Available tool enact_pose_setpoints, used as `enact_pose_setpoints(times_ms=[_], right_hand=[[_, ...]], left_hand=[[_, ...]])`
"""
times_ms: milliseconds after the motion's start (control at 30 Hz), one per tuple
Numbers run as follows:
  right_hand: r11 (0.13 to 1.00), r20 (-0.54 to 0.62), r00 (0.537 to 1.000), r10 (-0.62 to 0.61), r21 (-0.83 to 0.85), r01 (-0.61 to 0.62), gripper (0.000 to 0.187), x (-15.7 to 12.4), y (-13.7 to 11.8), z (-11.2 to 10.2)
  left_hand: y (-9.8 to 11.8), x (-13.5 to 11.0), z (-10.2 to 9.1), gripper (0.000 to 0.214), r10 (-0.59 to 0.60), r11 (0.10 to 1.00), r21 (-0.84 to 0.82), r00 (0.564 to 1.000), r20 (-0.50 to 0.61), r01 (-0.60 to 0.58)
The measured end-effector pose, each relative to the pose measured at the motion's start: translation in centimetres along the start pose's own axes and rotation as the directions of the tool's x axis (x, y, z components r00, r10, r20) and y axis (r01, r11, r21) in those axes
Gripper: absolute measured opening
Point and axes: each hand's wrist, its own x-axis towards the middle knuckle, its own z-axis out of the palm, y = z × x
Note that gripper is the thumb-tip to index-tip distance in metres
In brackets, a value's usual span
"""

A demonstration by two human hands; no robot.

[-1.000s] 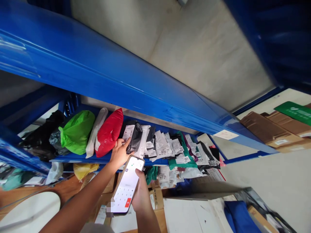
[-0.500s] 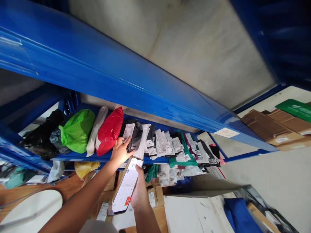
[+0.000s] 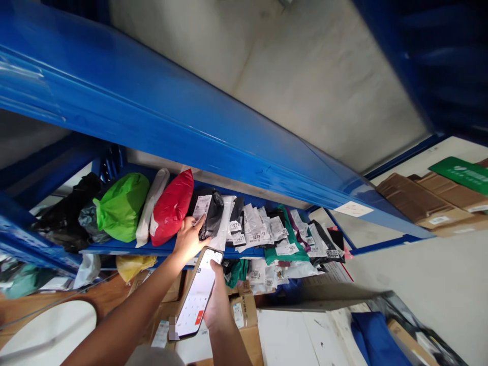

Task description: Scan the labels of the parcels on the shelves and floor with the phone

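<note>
My left hand (image 3: 189, 237) grips the near end of a black plastic parcel (image 3: 215, 213) on the blue shelf, its thumb and fingers apart around that end. A white shipping label (image 3: 202, 205) faces up on the parcel. My right hand (image 3: 216, 297) holds a smartphone (image 3: 199, 295) upright and tilted, just in front of the shelf edge, with the thumb over the upper part of the screen. The screen shows a keypad with an orange-red key. Left of my left hand lies a red parcel (image 3: 171, 208); a white plastic parcel (image 3: 224, 219) lies right of the black one.
A blue beam (image 3: 213, 127) crosses above the shelf. Further left are a green bag (image 3: 124, 206) and a black bag (image 3: 72, 211). Several labelled parcels (image 3: 253, 229) stand to the right. Below are cardboard boxes (image 3: 249, 338) and a round white top (image 3: 49, 330).
The phone and my right hand have shifted very slightly left and down. My left hand stays at the black parcel.
</note>
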Motion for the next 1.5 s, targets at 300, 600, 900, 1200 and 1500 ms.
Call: enact_pose_setpoints(times_ms=[300, 600, 900, 1200, 1500], right_hand=[[0.995, -0.008, 0.995, 0.095, 0.023, -0.095, 0.043, 0.0, 0.0, 0.1], [0.978, 0.338, 0.926, 0.171, 0.053, -0.2, 0.045, -2.6, -2.7, 1.5], [0.99, 0.502, 0.865, 0.021, 0.109, -0.087, 0.035, -4.3, -3.0, 1.1], [0.997, 0.175, 0.984, -0.043, 0.071, 0.031, 0.044, -3.4, -2.1, 1.5], [0.987, 0.231, 0.965, -0.127, -0.067, 0.145, 0.045, -3.4, -1.9, 1.2]], left_hand=[[0.0, 0.0, 0.0, 0.071, -0.009, 1.0, -0.015, 1.0, 0.011, 0.01], [-0.2, 0.2, -0.4, 0.072, -0.021, 0.996, -0.082, 0.999, 0.027, 0.023], [-0.1, -0.9, -0.5, 0.06, 0.05, 0.973, -0.223, 0.997, -0.057, -0.061], [-0.6, -0.4, -0.1, 0.069, 0.033, 0.988, -0.151, 0.999, -0.011, -0.034], [-0.1, -0.3, -0.6, 0.069, 0.002, 0.996, -0.089, 1.0, 0.028, 0.0]])
